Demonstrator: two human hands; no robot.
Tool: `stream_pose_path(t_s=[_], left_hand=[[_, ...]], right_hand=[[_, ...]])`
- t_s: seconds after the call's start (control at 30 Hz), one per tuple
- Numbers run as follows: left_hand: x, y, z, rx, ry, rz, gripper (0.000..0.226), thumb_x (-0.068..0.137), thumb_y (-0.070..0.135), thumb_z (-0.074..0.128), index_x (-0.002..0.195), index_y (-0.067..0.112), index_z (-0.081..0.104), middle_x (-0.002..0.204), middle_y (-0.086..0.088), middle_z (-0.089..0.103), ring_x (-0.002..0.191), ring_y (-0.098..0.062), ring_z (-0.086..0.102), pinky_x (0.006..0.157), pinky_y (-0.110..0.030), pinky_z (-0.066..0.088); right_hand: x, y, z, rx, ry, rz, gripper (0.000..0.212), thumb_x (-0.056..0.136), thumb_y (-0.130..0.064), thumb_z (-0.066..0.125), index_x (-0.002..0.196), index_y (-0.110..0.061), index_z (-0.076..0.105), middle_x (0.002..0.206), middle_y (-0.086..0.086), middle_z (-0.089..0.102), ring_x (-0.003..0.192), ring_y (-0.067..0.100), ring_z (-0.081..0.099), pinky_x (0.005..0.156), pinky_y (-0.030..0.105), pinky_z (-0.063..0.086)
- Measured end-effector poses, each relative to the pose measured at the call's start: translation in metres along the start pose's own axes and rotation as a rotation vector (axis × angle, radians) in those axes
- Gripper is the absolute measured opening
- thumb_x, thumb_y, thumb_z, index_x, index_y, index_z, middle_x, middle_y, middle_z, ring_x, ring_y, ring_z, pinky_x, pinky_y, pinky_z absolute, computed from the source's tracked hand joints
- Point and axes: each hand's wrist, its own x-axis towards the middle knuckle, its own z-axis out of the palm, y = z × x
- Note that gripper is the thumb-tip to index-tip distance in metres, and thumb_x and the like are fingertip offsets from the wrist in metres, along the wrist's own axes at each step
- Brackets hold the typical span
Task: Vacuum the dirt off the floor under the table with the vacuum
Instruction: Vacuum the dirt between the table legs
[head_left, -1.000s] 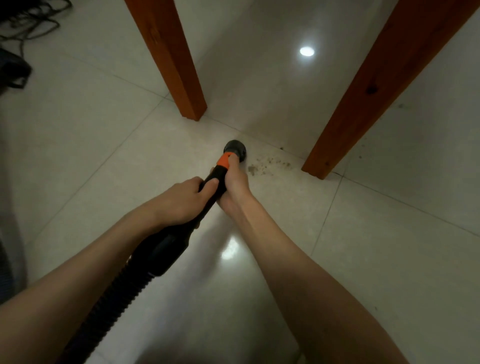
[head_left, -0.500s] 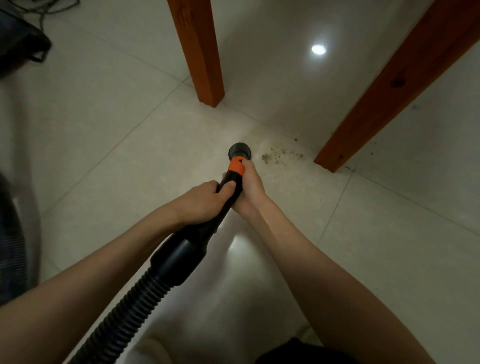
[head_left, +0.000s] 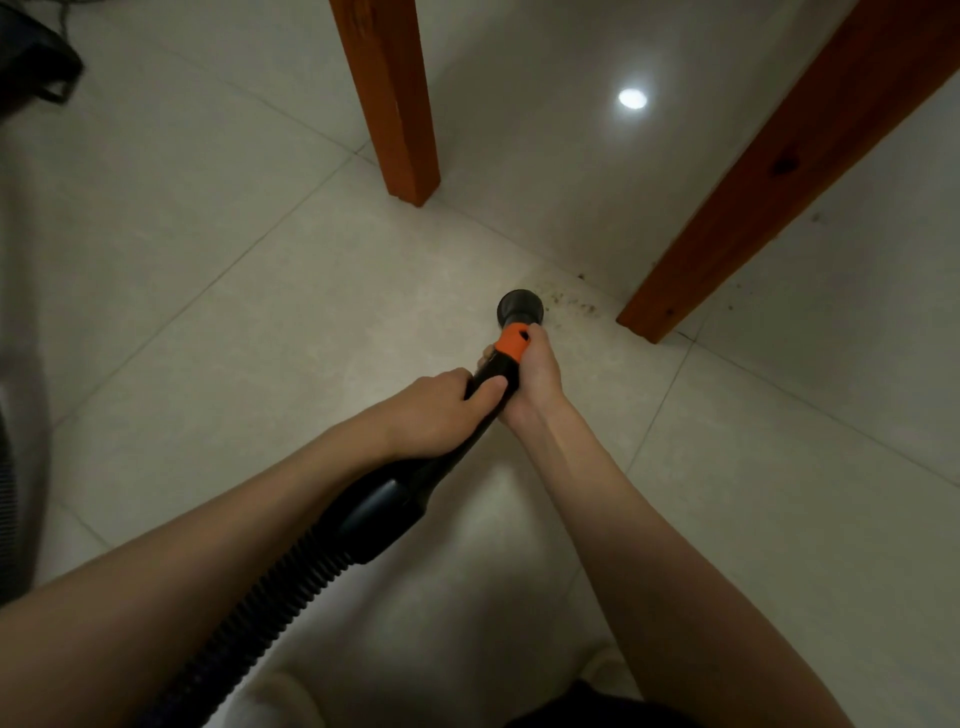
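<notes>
A black vacuum wand with an orange collar (head_left: 511, 344) ends in a round black nozzle (head_left: 521, 307) on the pale tiled floor. Its ribbed hose (head_left: 270, 603) trails back to the lower left. My left hand (head_left: 441, 410) grips the wand's black shaft. Just ahead of it, my right hand (head_left: 537, 371) grips the wand at the orange collar. A thin scatter of dark dirt (head_left: 574, 303) lies just right of the nozzle, between it and the foot of the right table leg.
Two orange-brown wooden table legs stand ahead, one at centre (head_left: 395, 104) and one slanting in from the upper right (head_left: 769, 182). A dark object (head_left: 31, 62) sits on the floor at the far upper left. A ceiling light reflects off the tiles (head_left: 632, 98).
The nozzle has moved right onto the dirt patch near the right leg, and the patch looks thinner and smaller. Both hands keep their hold on the wand.
</notes>
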Motion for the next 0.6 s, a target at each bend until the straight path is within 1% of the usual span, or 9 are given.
stream_pose_path(t_s=[0.07, 0.17, 0.3, 0.47, 0.6], left_hand=[[0.002, 0.000, -0.001, 0.001, 0.014, -0.001, 0.046, 0.098, 0.050, 0.027, 0.101, 0.010, 0.050, 0.071, -0.003, 0.054, 0.058, -0.014, 0.053, 0.057, -0.025, 0.042], [0.003, -0.005, -0.005, -0.012, 0.048, -0.019, 0.045, 0.098, 0.050, 0.027, 0.097, 0.011, 0.050, 0.069, -0.003, 0.055, 0.057, -0.014, 0.054, 0.055, -0.025, 0.043], [0.001, -0.011, -0.011, -0.084, 0.062, -0.039, 0.043, 0.098, 0.048, 0.030, 0.090, 0.012, 0.051, 0.060, -0.002, 0.058, 0.043, -0.012, 0.056, 0.044, -0.020, 0.042], [0.005, -0.008, -0.010, -0.153, 0.000, -0.007, 0.044, 0.098, 0.048, 0.031, 0.093, 0.009, 0.052, 0.057, -0.003, 0.058, 0.042, -0.014, 0.057, 0.046, -0.023, 0.045], [0.003, -0.005, -0.012, -0.126, -0.103, 0.009, 0.043, 0.098, 0.048, 0.031, 0.095, 0.010, 0.051, 0.071, -0.008, 0.060, 0.048, -0.018, 0.059, 0.051, -0.027, 0.050]], right_hand=[[0.002, -0.002, 0.000, 0.010, -0.005, -0.002, 0.035, 0.097, -0.040, 0.043, 0.101, -0.006, 0.052, 0.066, 0.005, 0.050, 0.055, 0.015, 0.048, 0.052, 0.027, 0.041], [-0.003, -0.003, 0.009, -0.004, -0.035, 0.016, 0.034, 0.099, -0.038, 0.042, 0.089, -0.006, 0.051, 0.065, 0.006, 0.049, 0.055, 0.015, 0.047, 0.053, 0.026, 0.041], [-0.011, -0.002, 0.020, -0.032, -0.051, 0.009, 0.036, 0.101, -0.036, 0.038, 0.079, -0.009, 0.046, 0.067, 0.006, 0.048, 0.057, 0.014, 0.046, 0.056, 0.026, 0.042], [-0.015, -0.009, 0.014, -0.071, 0.040, -0.042, 0.037, 0.102, -0.035, 0.037, 0.075, -0.011, 0.044, 0.070, 0.006, 0.049, 0.058, 0.015, 0.048, 0.055, 0.026, 0.042], [-0.022, -0.006, 0.002, -0.028, 0.080, -0.026, 0.036, 0.102, -0.036, 0.037, 0.076, -0.011, 0.043, 0.070, 0.006, 0.049, 0.058, 0.016, 0.048, 0.055, 0.027, 0.042]])
